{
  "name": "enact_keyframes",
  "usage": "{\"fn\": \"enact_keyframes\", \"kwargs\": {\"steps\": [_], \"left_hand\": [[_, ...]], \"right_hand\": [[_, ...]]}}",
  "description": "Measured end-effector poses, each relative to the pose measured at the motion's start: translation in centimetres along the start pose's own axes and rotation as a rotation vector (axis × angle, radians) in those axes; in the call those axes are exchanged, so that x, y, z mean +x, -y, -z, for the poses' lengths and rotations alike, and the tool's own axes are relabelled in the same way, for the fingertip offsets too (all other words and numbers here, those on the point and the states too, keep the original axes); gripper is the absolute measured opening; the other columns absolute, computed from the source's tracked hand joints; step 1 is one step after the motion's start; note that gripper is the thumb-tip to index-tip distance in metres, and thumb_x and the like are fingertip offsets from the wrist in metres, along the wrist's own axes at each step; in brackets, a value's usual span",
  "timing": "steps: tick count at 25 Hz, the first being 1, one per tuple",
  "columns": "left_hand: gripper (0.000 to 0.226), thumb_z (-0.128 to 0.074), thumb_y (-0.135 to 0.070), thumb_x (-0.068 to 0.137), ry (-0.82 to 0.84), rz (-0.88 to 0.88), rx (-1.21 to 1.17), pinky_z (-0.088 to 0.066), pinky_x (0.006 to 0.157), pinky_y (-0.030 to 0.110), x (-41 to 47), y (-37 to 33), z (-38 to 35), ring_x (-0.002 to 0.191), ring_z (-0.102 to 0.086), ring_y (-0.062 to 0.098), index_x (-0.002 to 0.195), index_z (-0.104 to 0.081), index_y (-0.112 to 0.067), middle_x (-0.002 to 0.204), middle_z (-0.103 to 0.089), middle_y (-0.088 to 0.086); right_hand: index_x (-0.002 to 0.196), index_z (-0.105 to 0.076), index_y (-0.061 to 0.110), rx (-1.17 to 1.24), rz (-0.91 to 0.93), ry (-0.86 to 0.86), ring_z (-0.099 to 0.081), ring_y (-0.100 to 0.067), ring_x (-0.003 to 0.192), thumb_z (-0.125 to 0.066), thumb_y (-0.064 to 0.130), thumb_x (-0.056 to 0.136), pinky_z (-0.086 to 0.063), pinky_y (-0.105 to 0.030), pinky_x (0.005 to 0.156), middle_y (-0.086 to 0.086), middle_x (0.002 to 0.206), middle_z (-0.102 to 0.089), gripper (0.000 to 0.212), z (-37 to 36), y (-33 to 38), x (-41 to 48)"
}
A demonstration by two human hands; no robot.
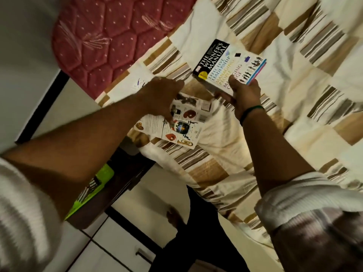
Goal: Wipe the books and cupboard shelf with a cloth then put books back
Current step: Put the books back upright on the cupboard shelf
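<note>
Sleeves (306,195) aside, right hand (246,95) grasps the manual (225,65) by its end, beyond the picture book (182,124); it could slip. Left hand (163,95) there: grip unclear.

— Where is there room on the bed?
— The patchwork sheet (225,134) lies bare to the right of the thick book (222,63) and below the right hand (245,97) that grips it. A hand could pass there.
— And on the left?
— The flat illustrated book (188,122) lies near the sheet's edge, and the left hand (163,93) reaches over it. Only a narrow strip of sheet separates the two hands.
— Beyond that?
— The red quilted mattress (102,40) is uncovered at the top left. Off the bed's edge, dark furniture (121,179) carrying a green object (94,185) stands close against it.
</note>
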State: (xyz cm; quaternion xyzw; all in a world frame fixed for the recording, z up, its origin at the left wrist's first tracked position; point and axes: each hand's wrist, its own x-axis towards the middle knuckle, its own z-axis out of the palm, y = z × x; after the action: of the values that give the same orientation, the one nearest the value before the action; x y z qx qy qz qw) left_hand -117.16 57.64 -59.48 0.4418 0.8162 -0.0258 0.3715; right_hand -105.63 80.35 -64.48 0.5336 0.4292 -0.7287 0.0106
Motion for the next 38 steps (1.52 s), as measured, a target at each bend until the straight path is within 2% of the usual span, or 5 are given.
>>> {"fn": "enact_keyframes", "kwargs": {"steps": [6,13,30,35,38], "left_hand": [[0.027,-0.046,-0.006,0.091,-0.731,-0.514,0.211,-0.04,0.099,0.05,-8.3,-0.3,-5.8,0.107,-0.053,0.032,0.116,-0.052,-0.015,0.109,-0.061,0.012],[0.04,-0.057,-0.016,0.096,-0.277,0.492,-0.503,-0.043,0.109,0.044,-7.5,-0.7,-12.5,0.129,-0.05,0.028,0.135,-0.049,-0.019,0.137,-0.055,0.01],[0.043,-0.077,-0.044,0.085,-0.993,1.09,-1.561,-0.051,0.063,0.01,-4.8,-3.9,-14.6,0.089,-0.067,0.002,0.113,-0.059,-0.016,0.1,-0.067,-0.011],[0.043,-0.064,-0.06,0.082,-0.902,1.132,-1.445,-0.061,0.08,0.042,-3.6,-3.1,-17.8,0.1,-0.069,0.016,0.113,-0.057,-0.031,0.111,-0.068,-0.003],[0.059,-0.064,-0.054,0.087,-0.85,1.039,-1.364,-0.064,0.076,0.042,-2.9,-2.2,-18.0,0.102,-0.071,0.02,0.129,-0.044,-0.018,0.119,-0.067,0.003]], "right_hand": [[0.14,-0.048,0.012,0.012,0.015,0.133,-0.067,-0.025,0.116,-0.064,0.009,0.096,-0.058,-0.05,0.089,-0.006,0.129,-0.068,0.046,4.5,-1.3,-3.9],[0.137,-0.055,0.011,-0.247,0.088,0.238,-0.069,-0.025,0.112,-0.069,0.014,0.093,-0.06,-0.042,0.084,-0.007,0.125,-0.07,0.046,6.0,-1.5,-4.3],[0.121,-0.065,0.007,-0.573,-0.052,0.587,-0.075,-0.027,0.092,-0.067,0.026,0.095,-0.062,-0.039,0.075,-0.011,0.106,-0.076,0.032,-6.2,-4.0,-2.7],[0.097,-0.062,0.001,-1.135,-0.546,0.794,-0.075,-0.027,0.066,-0.051,0.035,0.103,-0.062,-0.037,0.066,-0.019,0.085,-0.077,0.036,-6.3,-10.6,-9.7],[0.085,-0.065,0.007,-1.139,-0.052,0.42,-0.067,-0.023,0.06,-0.053,0.033,0.097,-0.056,-0.033,0.056,-0.015,0.083,-0.074,0.031,-6.0,-10.0,-8.4]]}}
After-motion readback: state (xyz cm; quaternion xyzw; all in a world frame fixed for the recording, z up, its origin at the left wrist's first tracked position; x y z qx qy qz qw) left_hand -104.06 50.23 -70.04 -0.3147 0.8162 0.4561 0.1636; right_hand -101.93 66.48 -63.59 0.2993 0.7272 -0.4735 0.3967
